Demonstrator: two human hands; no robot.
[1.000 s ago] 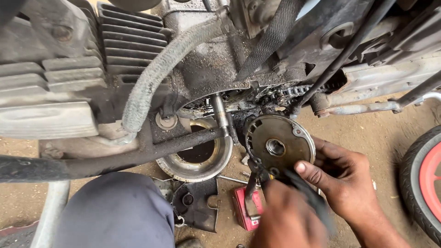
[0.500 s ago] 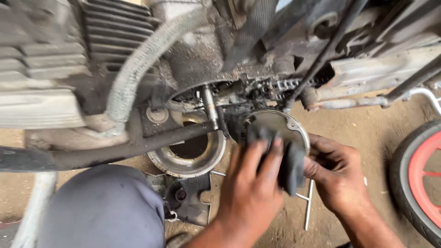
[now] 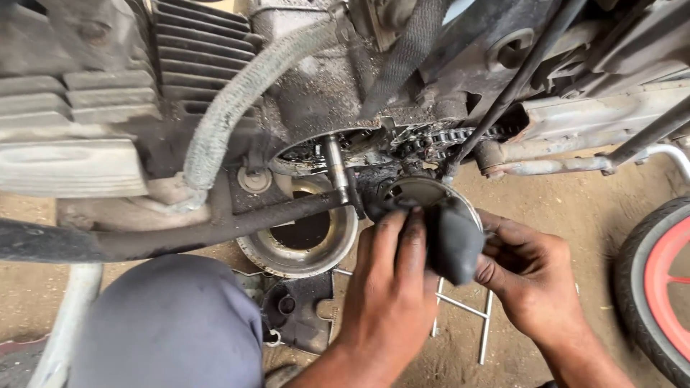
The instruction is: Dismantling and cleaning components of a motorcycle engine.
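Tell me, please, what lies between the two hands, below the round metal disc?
In the head view, a dark rubber-like piece sits between the left hand and the right hand, covering part of the round metal disc.

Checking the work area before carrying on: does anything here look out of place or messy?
Yes. A dark engine cover and thin metal rods lie loose on the dirt. The open engine side is caked in black grime, as are the left hand and right hand.
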